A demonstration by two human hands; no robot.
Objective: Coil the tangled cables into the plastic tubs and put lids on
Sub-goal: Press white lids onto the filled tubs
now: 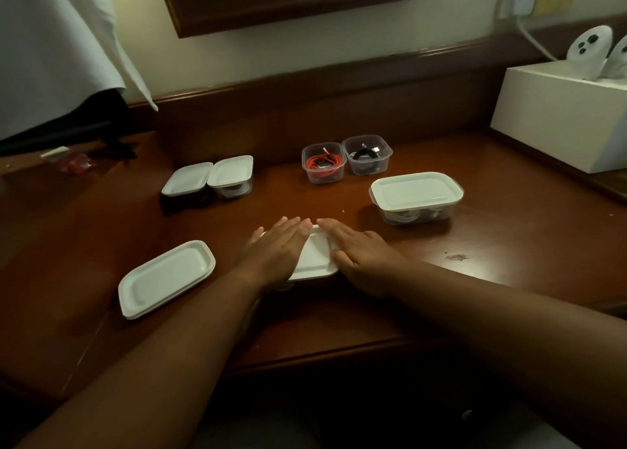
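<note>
I had both hands flat on the white lid [314, 257] nearest me, so I judged the step in hand to be pressing a lid down onto a tub hidden beneath it. My left hand [276, 248] lay on that lid's left side with fingers straight and together; my right hand [359, 250] lay on its right side, fingers likewise straight, gripping nothing. Left of that lid, a spare lid [166, 279] lay loose on the worktop [509, 279]. Right of it and farther back stood a large lidded tub [415, 197] with pale cable inside. Beyond my lid stood two open tubs, one with a red cable [322, 163] and one with a black cable [368, 155]. Back and to the left sat two small lidded tubs [208, 180]. I judged the next move called for lids on the two open tubs.
</note>
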